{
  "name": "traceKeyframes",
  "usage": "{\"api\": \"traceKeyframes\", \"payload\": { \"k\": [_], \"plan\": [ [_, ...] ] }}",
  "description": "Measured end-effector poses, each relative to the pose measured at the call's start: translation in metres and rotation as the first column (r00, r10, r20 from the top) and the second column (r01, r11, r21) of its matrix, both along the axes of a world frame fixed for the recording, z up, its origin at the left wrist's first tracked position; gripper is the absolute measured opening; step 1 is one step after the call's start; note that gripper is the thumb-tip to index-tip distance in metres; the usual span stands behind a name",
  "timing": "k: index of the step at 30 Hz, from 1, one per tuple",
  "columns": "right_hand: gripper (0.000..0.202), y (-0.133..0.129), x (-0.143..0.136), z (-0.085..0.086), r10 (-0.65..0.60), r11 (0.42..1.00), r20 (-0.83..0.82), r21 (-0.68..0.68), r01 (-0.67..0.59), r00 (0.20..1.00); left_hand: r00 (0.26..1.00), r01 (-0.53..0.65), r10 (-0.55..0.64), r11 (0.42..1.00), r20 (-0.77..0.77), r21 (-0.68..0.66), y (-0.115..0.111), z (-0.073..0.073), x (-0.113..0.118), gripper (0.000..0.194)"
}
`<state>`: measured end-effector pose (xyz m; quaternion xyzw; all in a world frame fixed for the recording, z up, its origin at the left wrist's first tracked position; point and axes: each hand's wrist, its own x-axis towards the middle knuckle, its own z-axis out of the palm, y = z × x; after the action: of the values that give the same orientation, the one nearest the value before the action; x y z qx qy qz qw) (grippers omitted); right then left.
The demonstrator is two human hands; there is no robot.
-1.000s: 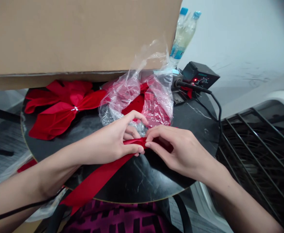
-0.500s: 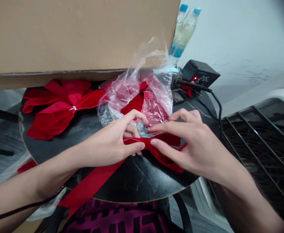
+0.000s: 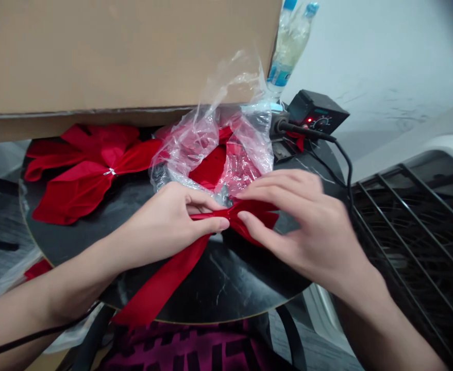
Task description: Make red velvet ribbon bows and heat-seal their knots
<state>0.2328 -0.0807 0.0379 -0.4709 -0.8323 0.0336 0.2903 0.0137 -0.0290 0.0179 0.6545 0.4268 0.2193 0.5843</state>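
A red ribbon bow (image 3: 255, 222) with a gathered middle is between my two hands, above the front part of the round black table (image 3: 211, 293). My left hand (image 3: 168, 221) pinches its left side near the middle, thumb in front. Thumb and fingers of my right hand (image 3: 299, 216) close around the loops just right of the middle. A long ribbon tail (image 3: 164, 283) hangs down to the left over the table's edge. Right behind the hands, a clear plastic bag (image 3: 199, 139) holds more red fabric. Another red bow (image 3: 71, 198), tied with a whitish tie, lies at the left.
A large cardboard box (image 3: 126, 56) stands along the back. Behind the right of the table are plastic bottles (image 3: 284, 56), a black control box (image 3: 317, 113) with a lit red light, and a thick black cable (image 3: 307, 131). A black grille (image 3: 407, 232) is at the right.
The right fingers have drawn closer together around the bow's loops, which look more bunched. The ribbon tail hangs a little farther right. The whole view has shifted slightly.
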Motion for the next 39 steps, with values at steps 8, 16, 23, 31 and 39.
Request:
{"api": "traceKeyframes", "payload": {
  "k": [8,16,23,31,39],
  "plan": [
    [0.004,-0.022,-0.013,-0.016,-0.1,0.985,0.126,0.152,0.081,0.987,0.986,-0.118,0.129,0.988,0.108,-0.101,-0.001,0.005,0.004,0.007],
    [0.02,-0.024,0.008,-0.038,-0.016,0.901,0.232,0.425,-0.086,0.973,0.953,-0.057,0.19,0.877,0.236,-0.478,0.003,0.003,0.001,0.017],
    [0.017,-0.015,0.003,-0.047,-0.156,0.892,0.105,0.441,0.095,0.982,0.933,-0.171,0.267,0.919,0.243,-0.354,-0.002,0.004,0.009,0.021],
    [0.016,-0.013,0.015,-0.043,-0.022,0.854,0.243,0.509,-0.109,0.97,0.922,-0.098,0.281,0.835,0.268,-0.541,0.001,0.0,0.007,0.02],
    [0.021,-0.007,0.006,-0.038,-0.142,0.856,0.138,0.514,0.052,0.98,0.901,-0.127,0.246,0.937,0.357,-0.325,-0.003,-0.006,0.01,0.009]
  ]
}}
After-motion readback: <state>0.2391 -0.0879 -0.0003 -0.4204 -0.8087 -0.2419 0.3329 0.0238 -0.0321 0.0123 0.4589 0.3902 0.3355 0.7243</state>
